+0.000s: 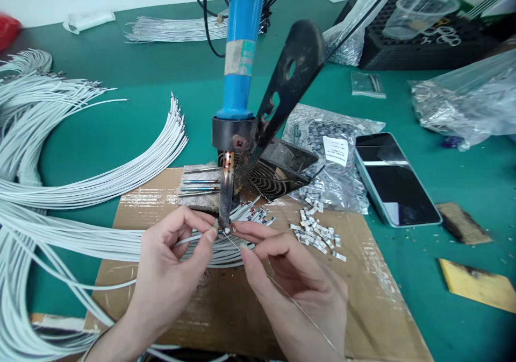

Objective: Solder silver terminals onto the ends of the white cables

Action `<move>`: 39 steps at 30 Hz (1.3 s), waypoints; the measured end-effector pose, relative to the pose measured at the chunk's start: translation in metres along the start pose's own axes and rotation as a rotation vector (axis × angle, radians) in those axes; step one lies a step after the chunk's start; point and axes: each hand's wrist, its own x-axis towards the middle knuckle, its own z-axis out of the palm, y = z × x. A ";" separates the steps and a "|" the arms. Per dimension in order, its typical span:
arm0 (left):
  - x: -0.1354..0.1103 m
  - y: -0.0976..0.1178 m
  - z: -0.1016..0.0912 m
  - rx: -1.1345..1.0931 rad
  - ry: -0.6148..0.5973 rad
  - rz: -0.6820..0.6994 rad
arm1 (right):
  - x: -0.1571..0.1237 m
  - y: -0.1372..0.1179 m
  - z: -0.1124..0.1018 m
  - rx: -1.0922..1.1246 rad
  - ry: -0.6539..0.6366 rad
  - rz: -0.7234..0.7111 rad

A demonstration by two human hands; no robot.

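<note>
A blue soldering iron [242,39] is clamped tip down in a black stand [288,77]. My left hand [171,262] is closed, pinching the end of a white cable [186,240] beside the iron's tip. On the other side, my right hand [300,278] has its thumb and fingers closed around a thin solder wire [308,317] that runs up toward the tip. A tiny metal-and-white connector [227,231] sits right under the tip between my fingertips; I cannot tell which hand steadies it. Behind my hands lies a bundle of white cables [229,257] with coloured wire ends.
Small white connectors [316,230] lie piled on the cardboard [363,308]. Large cable bundles [100,184] spread along the left. A labelled plastic bag of parts [314,128], a phone [397,179], a yellow sponge [478,284] and a black crate [387,50] occupy the right.
</note>
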 end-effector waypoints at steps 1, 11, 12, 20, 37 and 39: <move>0.000 -0.001 -0.001 0.002 -0.012 -0.002 | 0.000 0.000 0.000 0.003 -0.002 0.001; 0.002 -0.004 -0.003 0.023 -0.052 -0.004 | 0.000 0.000 0.001 0.036 -0.006 0.023; 0.002 -0.004 -0.003 0.025 -0.052 -0.001 | 0.000 0.000 0.001 0.042 -0.008 0.022; 0.000 -0.007 -0.006 0.035 -0.062 0.026 | 0.000 0.002 0.001 0.038 -0.022 0.013; -0.001 -0.007 -0.005 0.041 -0.054 0.037 | 0.002 0.005 -0.001 -0.008 -0.044 -0.073; 0.000 -0.008 -0.006 0.037 -0.058 0.035 | 0.003 0.006 -0.001 -0.014 -0.067 -0.080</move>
